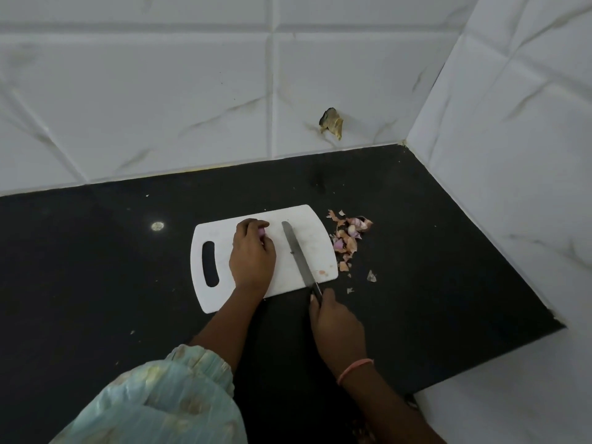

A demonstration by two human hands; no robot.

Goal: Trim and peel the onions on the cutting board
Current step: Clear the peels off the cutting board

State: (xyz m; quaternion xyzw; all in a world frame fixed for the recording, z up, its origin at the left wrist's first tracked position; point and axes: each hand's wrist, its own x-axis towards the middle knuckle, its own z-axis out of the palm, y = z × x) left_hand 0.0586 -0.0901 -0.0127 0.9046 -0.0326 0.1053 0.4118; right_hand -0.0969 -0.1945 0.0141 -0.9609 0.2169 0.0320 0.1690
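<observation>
the left hand (pixel 253 254) curls over a small, light, probably slippery onion (pixel 261 232) on the cutting board (pixel 315 245), best pinned by its sides, while the right hand (pixel 336 325) grips the knife (pixel 298 254).

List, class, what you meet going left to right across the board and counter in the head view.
Board's handle slot → left hand holding onion → knife → peel pile on the counter.
</observation>
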